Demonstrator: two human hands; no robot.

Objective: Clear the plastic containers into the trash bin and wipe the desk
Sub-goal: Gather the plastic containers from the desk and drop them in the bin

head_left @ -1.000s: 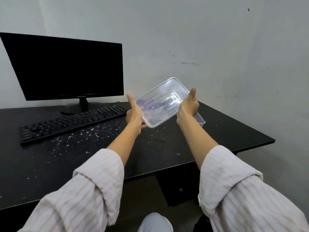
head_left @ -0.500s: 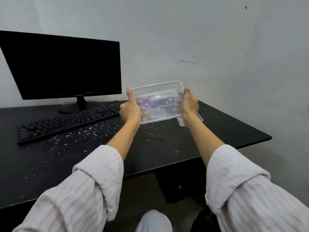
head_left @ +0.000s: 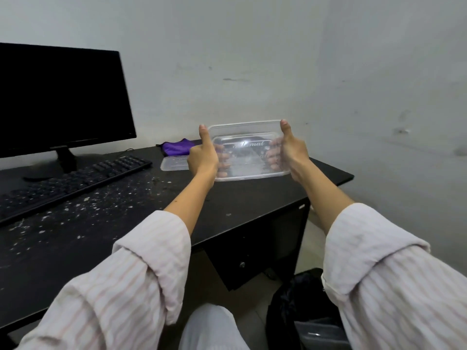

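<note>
A clear plastic container (head_left: 246, 157) is held up above the black desk (head_left: 252, 198), its open side facing me. My left hand (head_left: 203, 155) grips its left end and my right hand (head_left: 290, 150) grips its right end, thumbs up along the rim, fingers curled behind. A second clear plastic piece (head_left: 174, 162), flat like a lid, lies on the desk behind my left hand. A purple cloth (head_left: 177, 146) lies just beyond it by the wall. A black-lined trash bin (head_left: 303, 311) stands on the floor at the lower right, partly hidden by my right sleeve.
A black monitor (head_left: 60, 97) and keyboard (head_left: 73, 180) occupy the desk's left side. White crumbs (head_left: 96, 205) are scattered over the desk in front of the keyboard. A drawer unit (head_left: 255, 248) sits under the desk's right end. Walls close the back and right.
The container has been turned from tilted to upright and level and carried to the right. The view has swung right, so the flat plastic piece, purple cloth and trash bin now show.
</note>
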